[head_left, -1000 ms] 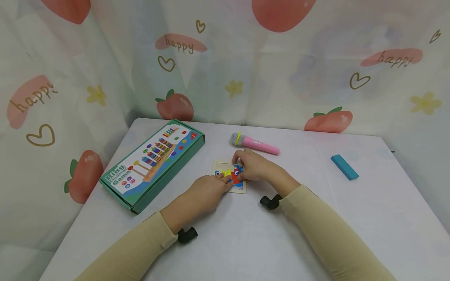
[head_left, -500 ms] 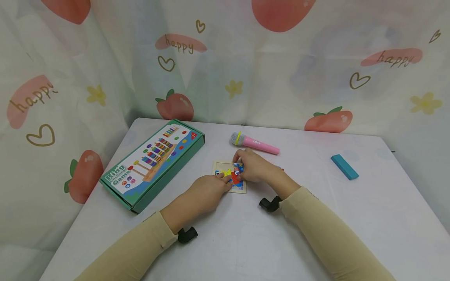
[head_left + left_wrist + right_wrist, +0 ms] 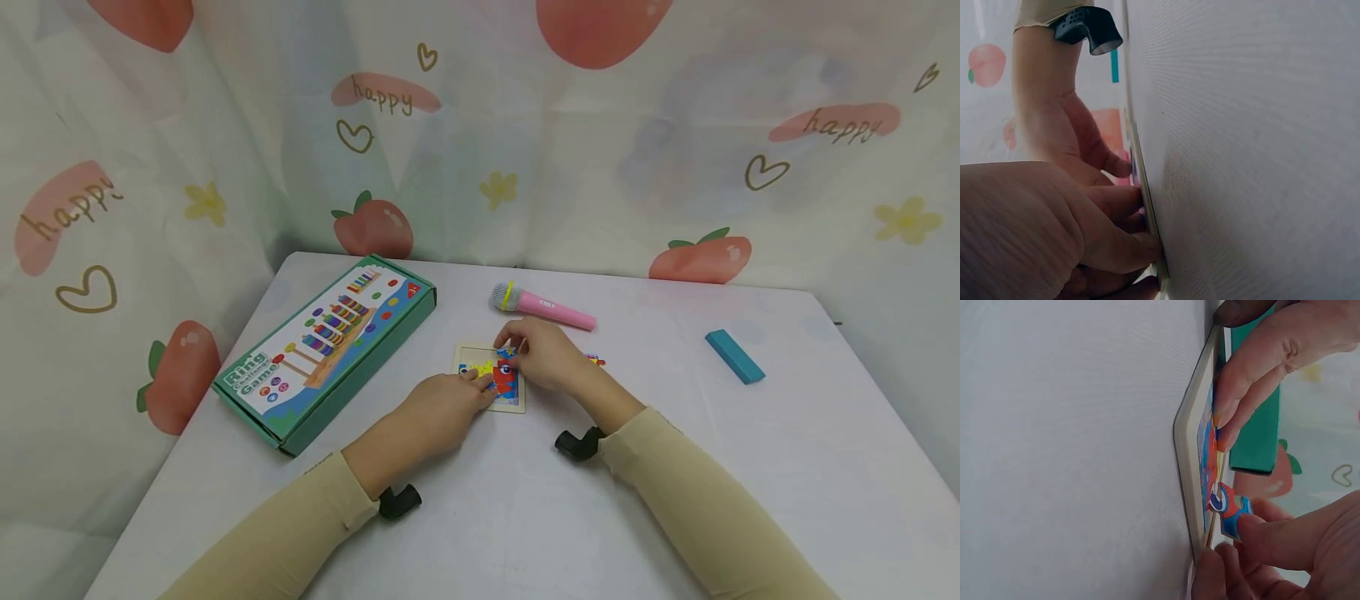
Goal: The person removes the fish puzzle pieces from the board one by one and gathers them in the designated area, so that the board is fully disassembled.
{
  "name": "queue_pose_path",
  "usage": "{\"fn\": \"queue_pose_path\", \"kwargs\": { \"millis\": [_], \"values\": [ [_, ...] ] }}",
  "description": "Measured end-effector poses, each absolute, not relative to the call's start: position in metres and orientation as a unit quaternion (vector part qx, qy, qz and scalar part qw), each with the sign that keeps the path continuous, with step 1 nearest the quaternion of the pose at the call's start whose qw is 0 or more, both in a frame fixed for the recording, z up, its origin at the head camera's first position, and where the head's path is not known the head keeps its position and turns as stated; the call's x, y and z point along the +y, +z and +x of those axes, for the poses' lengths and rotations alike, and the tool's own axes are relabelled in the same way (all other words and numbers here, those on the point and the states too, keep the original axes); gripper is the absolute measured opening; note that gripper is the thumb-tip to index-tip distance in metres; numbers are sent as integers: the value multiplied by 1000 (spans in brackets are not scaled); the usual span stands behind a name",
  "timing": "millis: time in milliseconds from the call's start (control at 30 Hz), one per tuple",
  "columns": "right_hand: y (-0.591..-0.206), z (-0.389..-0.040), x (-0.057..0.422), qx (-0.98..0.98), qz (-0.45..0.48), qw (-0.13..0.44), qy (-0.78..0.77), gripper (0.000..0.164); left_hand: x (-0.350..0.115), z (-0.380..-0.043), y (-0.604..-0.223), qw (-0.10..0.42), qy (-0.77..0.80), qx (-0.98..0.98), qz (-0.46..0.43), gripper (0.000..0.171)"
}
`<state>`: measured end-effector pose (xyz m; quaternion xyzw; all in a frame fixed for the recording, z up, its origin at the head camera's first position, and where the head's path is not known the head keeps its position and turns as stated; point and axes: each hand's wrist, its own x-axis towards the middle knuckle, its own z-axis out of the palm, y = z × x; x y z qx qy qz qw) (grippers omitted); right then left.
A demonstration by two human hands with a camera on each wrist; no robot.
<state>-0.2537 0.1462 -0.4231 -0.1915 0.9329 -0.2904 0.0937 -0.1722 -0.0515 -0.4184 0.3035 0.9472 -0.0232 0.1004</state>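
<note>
Pinching a puzzle piece [image 3: 1232,509], your right hand [image 3: 546,354] is at the far right corner of the puzzle tray [image 3: 1188,440]. Your left hand [image 3: 442,408] rests, fingers extended, on the puzzle tray, which lies on the counter [image 3: 495,508] near the pink microphone [image 3: 555,311].

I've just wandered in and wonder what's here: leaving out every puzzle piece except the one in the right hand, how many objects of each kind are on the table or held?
Puzzle board: 1
Puzzle piece pinched by the right hand: 1
Green box: 1
Pink microphone: 1
Teal block: 1
Total: 5
</note>
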Motion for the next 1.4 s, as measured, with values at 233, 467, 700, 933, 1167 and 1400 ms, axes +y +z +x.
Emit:
{"fn": "queue_pose_path", "kwargs": {
  "millis": [233, 467, 700, 933, 1167, 1400],
  "values": [
    [-419, -254, 150, 922, -173, 101, -333, 29, -53, -173, -419, 102, -18, 948, 301, 49],
    [-406, -254, 173, 920, -139, 103, -352, 24, -53, -172, -419, 109, -17, 949, 294, 50],
    [-401, -252, 225, 923, -99, 105, -357, 22, -54, -171, -420, 110, -16, 950, 293, 49],
    [-402, -248, 274, 925, -63, 120, -356, 25, -52, -170, -421, 109, -16, 950, 293, 51],
    [-405, -247, 313, 927, -42, 135, -348, 27, -51, -171, -423, 103, -22, 950, 294, 52],
    [-408, -248, 327, 915, -28, 161, -370, 29, -51, -172, -423, 101, -22, 950, 295, 52]
  ]
}}
